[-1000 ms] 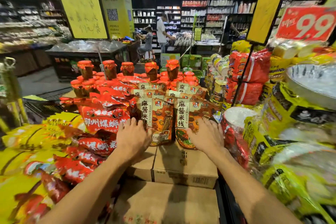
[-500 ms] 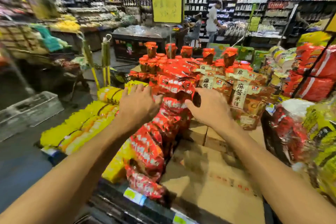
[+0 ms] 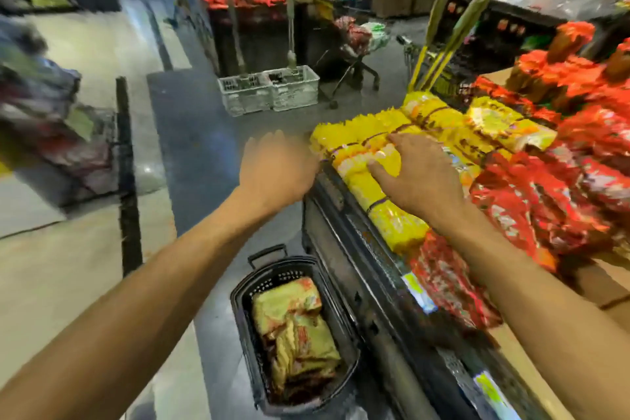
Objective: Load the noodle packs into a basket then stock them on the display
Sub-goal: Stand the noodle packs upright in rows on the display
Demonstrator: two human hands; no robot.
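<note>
The yellow noodle packs [image 3: 392, 160] lie in a row along the display edge [image 3: 361, 249], at about two o'clock from the view's centre. The right hand [image 3: 417, 177] rests flat on them, fingers spread and straight. The left hand [image 3: 276, 169], blurred, sits at the packs' nine o'clock end with its fingers seemingly relaxed; whether it touches them is unclear. At six o'clock below, a black basket [image 3: 245, 327] stands on the floor with more packs [image 3: 296, 331] inside. Red packs [image 3: 545, 201] crowd the display at three o'clock. Two grey crates [image 3: 269, 89] stand at twelve o'clock.
</note>
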